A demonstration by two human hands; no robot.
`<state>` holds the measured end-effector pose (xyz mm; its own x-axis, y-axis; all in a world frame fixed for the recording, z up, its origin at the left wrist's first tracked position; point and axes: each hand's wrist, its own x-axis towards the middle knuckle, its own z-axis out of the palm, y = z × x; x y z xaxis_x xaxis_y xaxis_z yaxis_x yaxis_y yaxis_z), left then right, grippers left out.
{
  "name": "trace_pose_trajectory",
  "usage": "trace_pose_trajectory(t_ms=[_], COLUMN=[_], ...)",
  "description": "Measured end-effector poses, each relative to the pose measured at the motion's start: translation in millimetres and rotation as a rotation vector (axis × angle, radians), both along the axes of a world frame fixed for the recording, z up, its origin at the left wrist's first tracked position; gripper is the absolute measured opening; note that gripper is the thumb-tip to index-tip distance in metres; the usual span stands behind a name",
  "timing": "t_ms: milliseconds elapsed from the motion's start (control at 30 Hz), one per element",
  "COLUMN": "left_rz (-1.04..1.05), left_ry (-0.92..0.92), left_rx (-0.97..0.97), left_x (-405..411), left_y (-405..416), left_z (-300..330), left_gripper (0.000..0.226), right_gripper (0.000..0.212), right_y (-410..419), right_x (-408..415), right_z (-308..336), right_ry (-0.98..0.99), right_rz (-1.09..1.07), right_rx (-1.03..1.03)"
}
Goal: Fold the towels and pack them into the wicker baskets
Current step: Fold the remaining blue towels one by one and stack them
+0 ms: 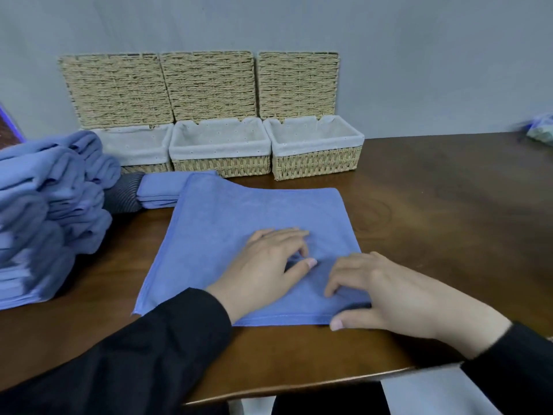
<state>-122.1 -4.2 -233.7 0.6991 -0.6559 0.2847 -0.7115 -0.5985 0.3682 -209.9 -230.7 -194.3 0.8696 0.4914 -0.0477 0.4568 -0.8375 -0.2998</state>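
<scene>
A blue towel [239, 223] lies spread flat on the brown wooden table [434, 211] in front of me. My left hand [263, 271] rests on its middle, fingers loosely bent and thumb out. My right hand [389, 295] covers the towel's near right corner, fingers curled on top and thumb at the near hem, pinching it. Three wicker baskets with white liners stand along the wall with lids up: left [140, 167], middle [221, 166], right [317, 163]. All three look empty; the left one is partly hidden.
A tall pile of blue towels [51, 217] fills the left side of the table. A folded blue towel [164, 190] lies behind the spread one, beside a dark striped object [124, 193]. A blurred bag [540, 130] sits at the far right edge.
</scene>
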Motion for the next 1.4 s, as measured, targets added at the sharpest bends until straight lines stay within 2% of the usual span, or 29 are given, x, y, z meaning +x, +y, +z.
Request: trace_pose_trajectory(t_ms=[33,100,200,300,433,500,600,700,867,967,1200,1300,1400], left_rz=[-0.022,-0.077,-0.09,0.043,0.163,0.239,0.331,0.312,0.32,0.276,0.119,0.029,-0.015], left_ry=[0.009,-0.014,-0.059,-0.111,-0.168,-0.169,-0.03,0.104,0.275,0.331,0.225,0.176,0.206], left_rx=[-0.055,0.001,0.212,0.205,0.201,0.132,-0.05,-0.187,-0.47,-0.568,-0.56,-0.478,-0.433], left_x=[-6,-20,-37,-37,-28,-26,-22,-14,-7,0,-3,-21,-40], left_y=[5,21,50,78,121,141,166,178,167,154,152,167,176], left_z=[5,9,-3,-12,-9,-5,2,7,24,31,26,18,15], left_gripper=[0.039,0.041,0.061,0.056,0.047,0.049,0.029,0.031,0.028,0.032,0.04,0.025,0.028], right_gripper=[0.05,0.048,0.023,0.007,0.028,0.037,0.047,0.053,0.029,0.026,0.027,0.029,0.028], right_y=[7,20,35,44,37,32,20,6,-1,-7,-19,-29,-36], right_x=[-3,-8,-12,-11,-3,0,5,10,11,19,17,10,4], right_z=[-5,-17,-28,-31,-24,-18,-11,-6,0,-4,-2,-4,-7], right_ry=[-0.021,-0.084,-0.278,-0.393,-0.409,-0.349,-0.233,-0.184,-0.127,-0.127,0.008,0.041,0.088], right_rz=[0.003,-0.034,-0.106,-0.149,-0.278,-0.315,-0.357,-0.39,-0.527,-0.568,-0.587,-0.604,-0.582], right_rx=[-0.025,-0.065,-0.048,-0.03,-0.005,-0.029,-0.056,-0.069,0.456,0.616,0.961,1.111,1.124])
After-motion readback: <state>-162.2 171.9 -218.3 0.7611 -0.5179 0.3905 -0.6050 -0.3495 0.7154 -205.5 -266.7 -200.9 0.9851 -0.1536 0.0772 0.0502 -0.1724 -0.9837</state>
